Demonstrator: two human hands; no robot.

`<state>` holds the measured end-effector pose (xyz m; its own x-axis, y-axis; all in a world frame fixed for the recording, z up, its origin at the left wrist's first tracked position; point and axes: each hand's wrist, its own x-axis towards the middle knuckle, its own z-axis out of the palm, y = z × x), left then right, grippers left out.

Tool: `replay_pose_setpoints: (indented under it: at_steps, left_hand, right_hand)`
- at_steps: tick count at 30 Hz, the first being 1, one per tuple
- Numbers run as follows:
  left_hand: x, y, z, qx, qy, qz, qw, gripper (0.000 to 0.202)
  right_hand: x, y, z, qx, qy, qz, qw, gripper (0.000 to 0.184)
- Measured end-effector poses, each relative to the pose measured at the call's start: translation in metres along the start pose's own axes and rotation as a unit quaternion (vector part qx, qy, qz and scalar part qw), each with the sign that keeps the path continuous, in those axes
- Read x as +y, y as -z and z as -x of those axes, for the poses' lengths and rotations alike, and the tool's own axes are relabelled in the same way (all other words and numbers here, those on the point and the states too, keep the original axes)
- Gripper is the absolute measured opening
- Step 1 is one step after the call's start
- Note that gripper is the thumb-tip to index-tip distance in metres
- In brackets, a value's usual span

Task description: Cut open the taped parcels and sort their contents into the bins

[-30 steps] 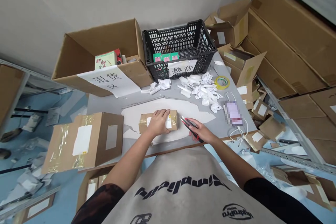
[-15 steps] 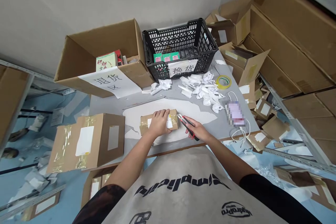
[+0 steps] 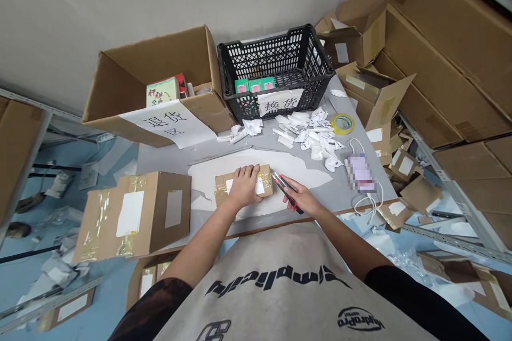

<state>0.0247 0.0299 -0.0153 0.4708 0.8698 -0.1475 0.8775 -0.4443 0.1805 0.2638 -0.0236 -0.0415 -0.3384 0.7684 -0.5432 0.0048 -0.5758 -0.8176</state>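
A small taped cardboard box (image 3: 222, 188) with a white label lies on the pale worn patch of the grey table (image 3: 160, 162). My left hand (image 3: 245, 185) rests over its top and grips it, fingers curled around the far side and thumb at the near edge. In my right hand (image 3: 299, 197) is a red and black utility knife (image 3: 288, 194), its blade end pointing at the box's right end. Whether the blade touches the tape I cannot tell. Crumpled white paper scraps (image 3: 310, 136) lie beyond the knife.
Behind stand a large open carton (image 3: 156, 127) holding books and a black plastic crate (image 3: 276, 72) with several green boxes. A tape roll (image 3: 343, 123) and a phone (image 3: 361, 172) with a white cable lie at right. A bigger taped carton (image 3: 160, 224) stands at left.
The view has shifted very slightly. My left hand still grips the small box, and the knife in my right hand stays by its right end.
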Motion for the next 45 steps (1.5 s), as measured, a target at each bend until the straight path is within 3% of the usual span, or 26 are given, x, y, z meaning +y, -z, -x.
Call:
replay_pose_setpoints:
  at_steps: [11,19,25,38,45]
  left_hand:
    - [-0.001,-0.002,-0.001,-0.001,0.002,-0.005,1.000,0.118]
    - [0.002,-0.003,0.000,-0.003,0.032,-0.017,0.999,0.118]
    - [0.002,-0.003,0.001,-0.005,0.028,-0.009,1.000,0.118]
    - [0.001,-0.003,0.000,0.001,0.030,-0.011,0.999,0.114]
    - [0.000,-0.001,-0.003,-0.007,0.027,-0.009,1.000,0.112]
  right_hand:
    - [-0.003,-0.007,0.000,0.033,-0.001,0.012,0.999,0.058]
    - [0.008,-0.019,0.004,0.081,-0.007,0.045,0.996,0.056]
    - [0.007,-0.023,0.001,0.073,0.004,0.011,0.997,0.057]
    - [-0.003,-0.022,0.005,0.041,-0.037,-0.003,0.998,0.062]
    - [-0.001,-0.023,0.006,0.042,-0.019,-0.005,0.999,0.060]
